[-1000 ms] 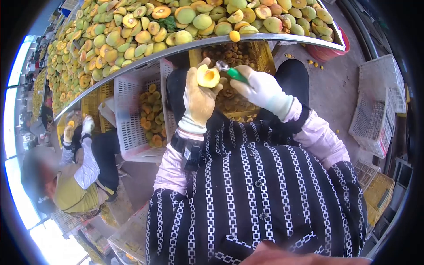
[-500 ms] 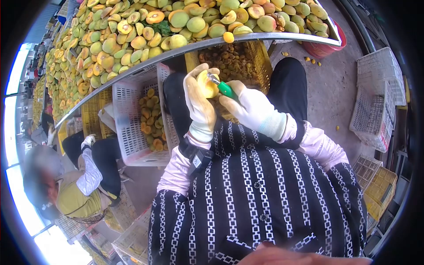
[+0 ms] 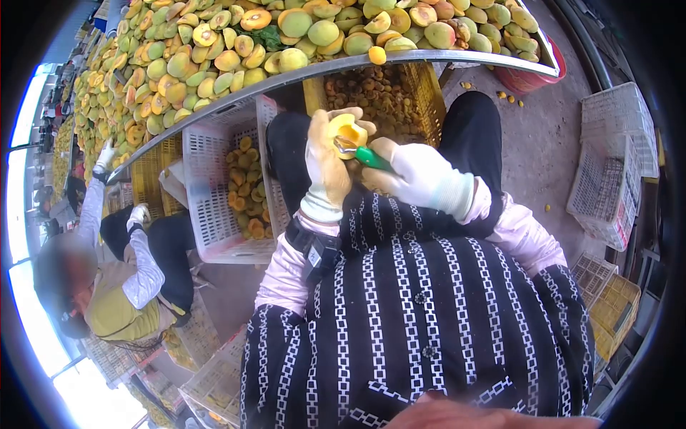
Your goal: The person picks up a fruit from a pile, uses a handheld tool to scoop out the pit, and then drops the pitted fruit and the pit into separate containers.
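Note:
My left hand (image 3: pixel 325 161), in a white glove with stained fingers, holds a yellow fruit half (image 3: pixel 346 136) with its hollow facing up. My right hand (image 3: pixel 414 171), gloved too, is wrapped round the green handle of a small tool (image 3: pixel 374 159). The tool's metal tip lies at the hollow of the fruit half. Beneath my hands stands a yellow crate (image 3: pixel 426 100) with small brown and orange pieces in it. Above them, many green and orange fruit halves (image 3: pixel 293 61) cover a metal-edged table (image 3: pixel 250 89).
A white crate (image 3: pixel 204 207) with fruit halves stands at left. Further left sits a co-worker (image 3: pixel 128 307), one gloved hand at the table's edge. A red tub (image 3: pixel 529 77) is under the table's right corner. White crates (image 3: pixel 607 171) and a yellow crate (image 3: pixel 616 311) stand at right.
The fruit half has turned so its hollow shows, and the tool tip has moved lower on it. The co-worker's far arm has reached up to the table. The view has shifted slightly.

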The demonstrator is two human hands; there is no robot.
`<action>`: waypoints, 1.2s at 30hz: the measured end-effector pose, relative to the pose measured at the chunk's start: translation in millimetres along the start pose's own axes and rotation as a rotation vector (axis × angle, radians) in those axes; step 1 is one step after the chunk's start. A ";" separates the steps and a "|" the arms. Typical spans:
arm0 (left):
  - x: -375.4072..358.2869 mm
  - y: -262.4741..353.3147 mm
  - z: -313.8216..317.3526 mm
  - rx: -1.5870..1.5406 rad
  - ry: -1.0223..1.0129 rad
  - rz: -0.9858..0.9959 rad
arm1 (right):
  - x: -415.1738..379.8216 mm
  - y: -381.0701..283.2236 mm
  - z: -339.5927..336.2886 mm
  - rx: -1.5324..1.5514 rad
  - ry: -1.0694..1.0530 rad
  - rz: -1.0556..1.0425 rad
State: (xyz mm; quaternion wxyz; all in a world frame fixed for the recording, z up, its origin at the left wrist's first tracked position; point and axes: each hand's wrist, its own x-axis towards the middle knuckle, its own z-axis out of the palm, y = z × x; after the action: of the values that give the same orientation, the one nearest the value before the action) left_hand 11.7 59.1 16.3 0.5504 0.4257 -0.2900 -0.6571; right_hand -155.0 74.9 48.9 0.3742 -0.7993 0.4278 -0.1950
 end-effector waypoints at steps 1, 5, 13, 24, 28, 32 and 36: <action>0.2 3.4 0.4 0.119 0.037 -0.056 | -0.2 7.0 -2.7 -0.092 0.011 -0.032; 20.2 1.3 -24.1 0.112 0.106 0.073 | -8.7 20.0 -34.9 -0.337 -0.118 0.041; 16.8 3.6 -4.6 0.015 -0.037 0.023 | 8.2 7.4 -16.0 -0.315 0.212 -0.122; 5.4 2.3 3.8 0.104 0.002 0.187 | 6.9 -3.7 -3.4 -0.119 0.119 0.009; 2.7 1.7 14.3 0.045 0.106 0.295 | 3.4 0.7 -6.1 -0.005 0.113 -0.072; -2.5 9.3 3.8 0.107 -0.018 0.050 | -0.4 -0.1 -21.2 -0.206 0.037 -0.109; -2.5 8.2 -0.4 0.149 -0.096 -0.011 | 3.1 9.4 -28.6 -0.268 -0.120 -0.072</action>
State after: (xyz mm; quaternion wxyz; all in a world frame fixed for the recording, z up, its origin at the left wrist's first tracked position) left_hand 16.1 59.7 23.7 0.4989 0.4349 -0.3617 -0.6566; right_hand -176.4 56.6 60.2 0.2819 -0.8671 0.3980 -0.1014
